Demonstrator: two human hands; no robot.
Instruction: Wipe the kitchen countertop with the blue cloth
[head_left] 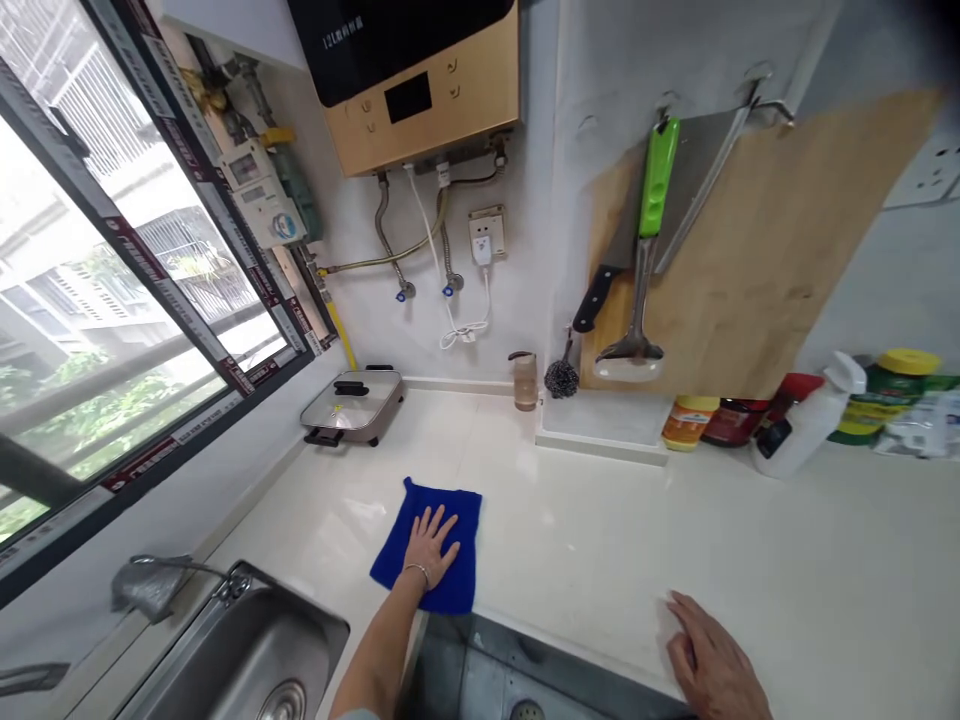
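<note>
A blue cloth (463, 515) lies spread flat on the white countertop (600, 540), one corner with a small loop pointing toward the back wall. My left hand (430, 545) rests palm down on the middle of it, fingers spread, a bracelet on the wrist. The cloth's near edge reaches the counter's front edge. Well to the right, my right hand (712, 655) is low over or on the counter near its front edge, thumb and fingers loosely bent, with nothing visible in it.
A steel sink (330, 640) is at left, with a faucet (225, 585) behind it. An electric pan (354, 405) and a jug (525, 382) stand at the back. A spray bottle (810, 420) stands right, below a hanging ladle (641, 300), knife (600, 290) and cutting board (757, 260).
</note>
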